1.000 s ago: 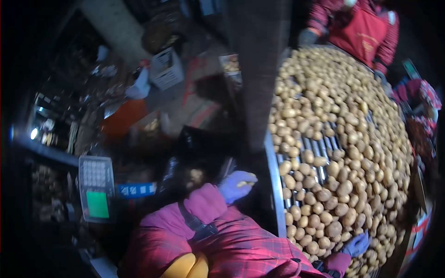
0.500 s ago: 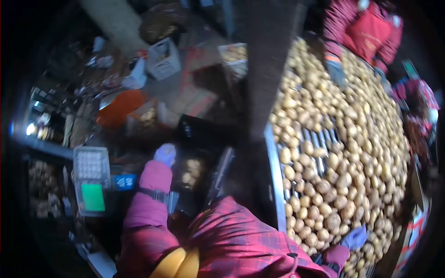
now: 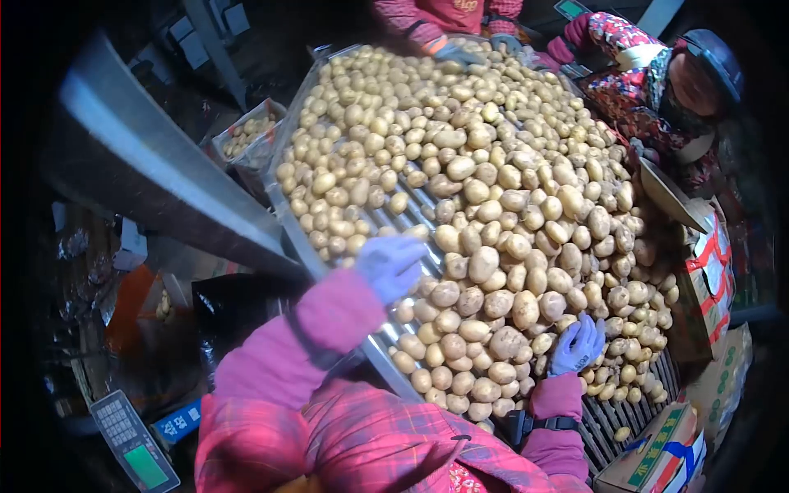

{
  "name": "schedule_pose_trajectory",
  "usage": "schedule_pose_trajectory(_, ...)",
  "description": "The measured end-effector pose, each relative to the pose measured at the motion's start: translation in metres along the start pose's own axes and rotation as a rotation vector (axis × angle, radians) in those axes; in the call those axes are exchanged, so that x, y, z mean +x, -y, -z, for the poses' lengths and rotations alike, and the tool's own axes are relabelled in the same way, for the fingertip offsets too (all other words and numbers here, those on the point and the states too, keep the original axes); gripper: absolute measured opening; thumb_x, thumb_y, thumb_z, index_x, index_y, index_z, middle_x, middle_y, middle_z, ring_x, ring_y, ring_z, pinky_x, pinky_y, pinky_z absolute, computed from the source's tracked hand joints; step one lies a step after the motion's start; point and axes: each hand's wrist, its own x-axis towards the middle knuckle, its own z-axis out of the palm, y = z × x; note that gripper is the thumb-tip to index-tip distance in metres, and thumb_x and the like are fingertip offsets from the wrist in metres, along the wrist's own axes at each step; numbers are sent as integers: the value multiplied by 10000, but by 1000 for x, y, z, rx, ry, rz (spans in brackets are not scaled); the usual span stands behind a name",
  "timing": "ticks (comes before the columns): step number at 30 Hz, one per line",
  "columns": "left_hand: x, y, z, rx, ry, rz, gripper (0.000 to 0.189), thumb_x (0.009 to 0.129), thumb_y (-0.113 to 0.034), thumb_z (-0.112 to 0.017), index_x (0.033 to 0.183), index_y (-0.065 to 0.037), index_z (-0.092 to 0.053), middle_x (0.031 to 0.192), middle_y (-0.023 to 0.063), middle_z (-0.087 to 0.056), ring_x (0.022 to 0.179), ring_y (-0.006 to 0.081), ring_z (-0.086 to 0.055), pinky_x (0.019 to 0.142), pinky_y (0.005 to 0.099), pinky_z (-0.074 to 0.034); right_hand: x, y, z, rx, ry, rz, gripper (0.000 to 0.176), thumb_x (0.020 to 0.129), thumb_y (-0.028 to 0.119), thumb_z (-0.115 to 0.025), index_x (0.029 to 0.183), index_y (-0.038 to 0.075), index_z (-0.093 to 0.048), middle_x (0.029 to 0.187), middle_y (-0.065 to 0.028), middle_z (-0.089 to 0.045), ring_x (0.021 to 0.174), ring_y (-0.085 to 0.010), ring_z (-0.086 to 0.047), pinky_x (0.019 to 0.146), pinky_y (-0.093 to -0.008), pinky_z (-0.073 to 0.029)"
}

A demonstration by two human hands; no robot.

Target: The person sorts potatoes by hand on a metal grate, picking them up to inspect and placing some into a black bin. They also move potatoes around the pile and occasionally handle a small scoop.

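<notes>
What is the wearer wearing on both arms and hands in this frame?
Both hands are gloved: the left hand in pale lavender, the right hand in a bluer lavender. Each forearm wears a plain magenta sleeve cover over a red plaid jacket. A dark band crosses the left sleeve; a dark strap circles the right wrist.

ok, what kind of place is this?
Likely a potato sorting line: a roller table heaped with potatoes, other people working round it, a scale and a carton nearby.
</notes>
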Motion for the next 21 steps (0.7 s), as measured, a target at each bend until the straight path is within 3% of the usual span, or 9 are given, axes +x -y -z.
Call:
schedule_pose_trajectory(1,15,7,-23,64,24,-87,319,813,-198,-608,1102,-63,-611,1130,138,-612,1005,337,-592,844,421,-475,1,-1,0,7,-4,1,225,931,140,-533,1084,18,-645,1085,-133,-639,1158,-374,-514,993,-475,-382)
schedule_pose_trajectory(3,55,-5,-47,153,178,24,386,820,-254,-589,1172,-95,-580,1220,129,-572,1078,334,-561,878,429,-453,4,6,4,-5,4,-24,221,926,131,-533,1073,6,-641,1079,-144,-638,1145,-384,-516,980,-485,-388)
schedule_pose_trajectory(6,76,4,-74,155,562,310,455,806,-314,-579,1222,-131,-551,1255,125,-543,1089,329,-548,878,446,-444,6,5,4,18,-31,9,222,912,113,-532,1076,1,-630,1068,-156,-616,1130,-402,-510,970,-497,-389)
schedule_pose_trajectory(8,62,14,-81,284,297,182,388,763,-302,-612,1120,-151,-597,998,83,-618,890,274,-628,749,444,-492,8,8,7,39,-7,-32,204,873,71,-541,1055,21,-619,1052,-162,-605,1114,-414,-510,956,-512,-395)
schedule_pose_trajectory(9,58,23,-86,268,256,137,449,741,-381,-614,1127,-152,-599,1001,83,-621,876,277,-631,718,436,-494,5,3,-1,41,-88,-41,242,777,41,-589,1013,33,-638,1014,-169,-606,1046,-425,-533,911,-530,-412)
schedule_pose_trajectory(12,74,14,-76,212,590,414,548,770,-435,-564,1230,-137,-541,1105,128,-595,973,314,-606,855,501,-440,8,3,5,38,5,-72,250,795,165,-594,1022,73,-642,1026,-134,-603,1066,-394,-522,928,-532,-392)
schedule_pose_trajectory(15,67,15,-80,172,561,441,589,786,-428,-547,1286,-123,-492,1139,153,-577,1019,322,-588,895,544,-398,9,8,8,35,18,-122,249,811,179,-599,1033,75,-644,1032,-112,-606,1096,-379,-513,944,-521,-379)
schedule_pose_trajectory(21,62,19,-86,161,535,427,569,793,-417,-545,1266,-105,-492,1109,167,-579,1004,343,-586,861,507,-426,5,8,6,32,13,-129,244,820,188,-603,1028,72,-655,1044,-96,-612,1119,-367,-511,959,-513,-367)
